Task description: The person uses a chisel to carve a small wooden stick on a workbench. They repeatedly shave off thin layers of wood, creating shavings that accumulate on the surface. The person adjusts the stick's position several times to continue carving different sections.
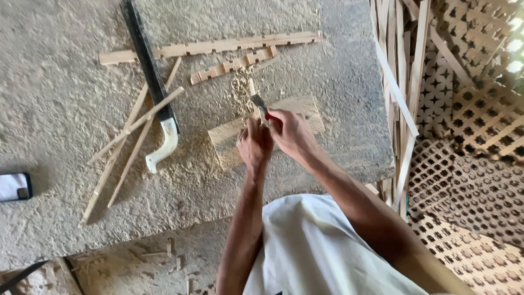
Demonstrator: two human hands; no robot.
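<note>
My left hand [254, 145] is closed around a short wooden stick [251, 87] whose tip points away from me. My right hand [292, 133] grips a knife [259, 105] with a red handle, its blade laid against the stick just past my left fingers. Both hands hover over a flat wooden block [226, 139] lying on a sawdust-covered slab [65, 87]. Pale wood shavings [238, 90] lie beyond the block.
Two notched wooden strips [218, 45] lie at the slab's far side. A black saw with a white handle [155, 87] crosses several thin sticks [128, 136] on the left. A phone [13, 186] sits at the left edge. Wooden lattice panels [475, 125] and slats [401, 82] stand on the right.
</note>
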